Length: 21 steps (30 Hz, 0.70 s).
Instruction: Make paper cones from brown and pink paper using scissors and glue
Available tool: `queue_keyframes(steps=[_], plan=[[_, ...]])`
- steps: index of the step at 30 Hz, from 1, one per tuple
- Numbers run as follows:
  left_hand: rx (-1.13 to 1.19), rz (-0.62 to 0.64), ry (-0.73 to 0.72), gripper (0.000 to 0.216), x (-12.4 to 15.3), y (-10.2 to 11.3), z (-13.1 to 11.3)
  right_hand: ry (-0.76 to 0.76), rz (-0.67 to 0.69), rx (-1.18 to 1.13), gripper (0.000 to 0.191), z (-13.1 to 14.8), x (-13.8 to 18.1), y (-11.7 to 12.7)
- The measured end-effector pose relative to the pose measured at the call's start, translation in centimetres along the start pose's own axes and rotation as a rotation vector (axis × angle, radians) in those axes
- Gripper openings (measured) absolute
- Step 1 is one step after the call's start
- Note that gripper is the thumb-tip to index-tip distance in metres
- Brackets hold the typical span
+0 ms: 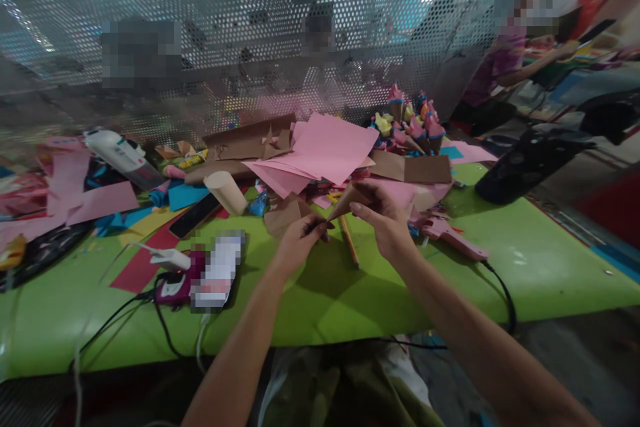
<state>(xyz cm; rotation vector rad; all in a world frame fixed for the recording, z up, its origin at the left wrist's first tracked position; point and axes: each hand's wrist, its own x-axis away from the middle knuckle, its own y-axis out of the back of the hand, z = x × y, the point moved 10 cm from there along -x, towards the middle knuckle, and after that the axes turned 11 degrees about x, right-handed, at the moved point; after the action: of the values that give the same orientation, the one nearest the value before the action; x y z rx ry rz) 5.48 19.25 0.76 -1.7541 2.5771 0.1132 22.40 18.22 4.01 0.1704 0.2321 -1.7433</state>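
Between my two hands is a brown paper cone (349,202), its narrow tip pointing left. My left hand (303,237) pinches the tip. My right hand (383,213) is wrapped round the wide end, fingers behind the paper and thumb in front. Just below the cone a yellow pencil (350,243) lies on the green table (320,313). Beside my left hand a folded piece of brown paper (284,215) rests on the table. To the right of my right hand lies a pink glue gun (456,238) with a black cord.
Pink sheets (330,147) and brown card (425,168) are heaped at the back, near finished paper cones (413,121). At left are a phone (220,270), a purple power adapter (173,287) with cables, a cardboard tube (226,192) and a white bottle (120,155). A person (505,60) sits at right.
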Motion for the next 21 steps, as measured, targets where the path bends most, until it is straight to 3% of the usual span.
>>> queue_keyframes(steps=[9, 12, 18, 21], plan=[[0.063, -0.021, 0.016, 0.032, -0.1, 0.4, 0.6, 0.01, -0.032, 0.027, 0.048, -0.5, -0.2, 0.5], [0.04, -0.049, -0.033, 0.028, -0.1, 0.7, 0.2, 0.016, -0.033, 0.035, 0.048, -0.5, -0.2, 0.5], [-0.257, -0.157, -0.199, 0.019, 0.3, 1.2, -1.4, 0.009, -0.023, -0.002, 0.045, -0.4, -0.1, 0.3], [-0.177, -0.159, -0.192, 0.02, 0.2, 1.2, -1.0, -0.001, -0.044, -0.039, 0.046, -0.6, -0.1, 0.4]])
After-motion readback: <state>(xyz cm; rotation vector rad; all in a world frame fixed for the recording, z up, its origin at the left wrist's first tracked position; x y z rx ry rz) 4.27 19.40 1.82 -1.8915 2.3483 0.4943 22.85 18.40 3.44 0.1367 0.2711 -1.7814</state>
